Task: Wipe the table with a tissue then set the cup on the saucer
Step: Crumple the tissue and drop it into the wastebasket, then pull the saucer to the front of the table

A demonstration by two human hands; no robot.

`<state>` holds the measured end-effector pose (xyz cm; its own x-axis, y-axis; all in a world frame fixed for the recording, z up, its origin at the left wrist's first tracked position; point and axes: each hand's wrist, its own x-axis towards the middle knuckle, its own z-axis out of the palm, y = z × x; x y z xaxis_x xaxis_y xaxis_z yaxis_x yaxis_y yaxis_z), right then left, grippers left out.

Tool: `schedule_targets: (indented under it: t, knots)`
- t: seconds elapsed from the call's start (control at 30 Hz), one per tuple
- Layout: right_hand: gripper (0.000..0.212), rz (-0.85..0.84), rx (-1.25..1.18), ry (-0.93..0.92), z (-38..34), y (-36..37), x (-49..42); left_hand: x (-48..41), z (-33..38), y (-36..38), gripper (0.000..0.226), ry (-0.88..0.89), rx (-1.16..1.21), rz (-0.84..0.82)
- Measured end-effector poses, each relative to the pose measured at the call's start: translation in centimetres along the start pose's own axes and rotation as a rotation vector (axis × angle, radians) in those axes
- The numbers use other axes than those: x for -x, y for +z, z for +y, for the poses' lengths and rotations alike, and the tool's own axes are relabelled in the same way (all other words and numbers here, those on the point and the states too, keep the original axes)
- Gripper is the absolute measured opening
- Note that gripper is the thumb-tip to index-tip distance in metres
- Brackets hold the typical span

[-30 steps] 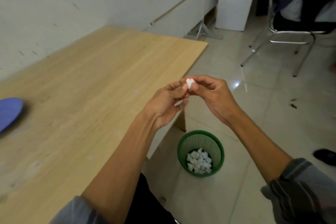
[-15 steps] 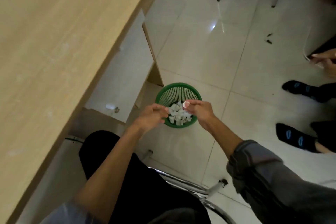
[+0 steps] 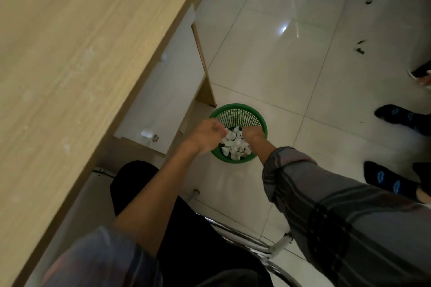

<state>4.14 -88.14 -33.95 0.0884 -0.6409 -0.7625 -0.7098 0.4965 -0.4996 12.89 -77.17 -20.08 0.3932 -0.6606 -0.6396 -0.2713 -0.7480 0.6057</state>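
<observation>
Right hand (image 3: pixel 253 134) lower, grip curled inside basket (image 3: pixel 257 117).

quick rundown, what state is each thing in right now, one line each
green basket: upright on the floor, partly filled
crumpled tissues: piled inside the basket
left hand: curled over the basket's rim, blurred, grip unclear
right hand: lowered into the basket, fingers hidden
table: nothing on the visible part, faint smudges
cabinet door: closed under the table

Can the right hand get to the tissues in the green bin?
Probably yes. The right hand is already inside the bin's open top, right above the tissues, with nothing between them.
</observation>
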Motion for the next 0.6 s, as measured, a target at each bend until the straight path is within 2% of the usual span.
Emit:
schedule_targets:
  t: [0.27,0.4,0.6]
  knots:
    - [0.033,0.140,-0.074,-0.490,-9.8,-5.7,5.3,2.1,8.6,-5.2,0.011,0.205,0.022,0.106]
    - [0.032,0.219,-0.187,-0.754,-16.5,-9.3,11.5,5.1,13.8,-9.0,0.013,0.408,-0.056,0.286]
    - [0.031,0.209,-0.290,-1.073,-23.9,-10.9,21.3,12.0,16.9,-15.5,0.019,0.593,-0.100,0.555]
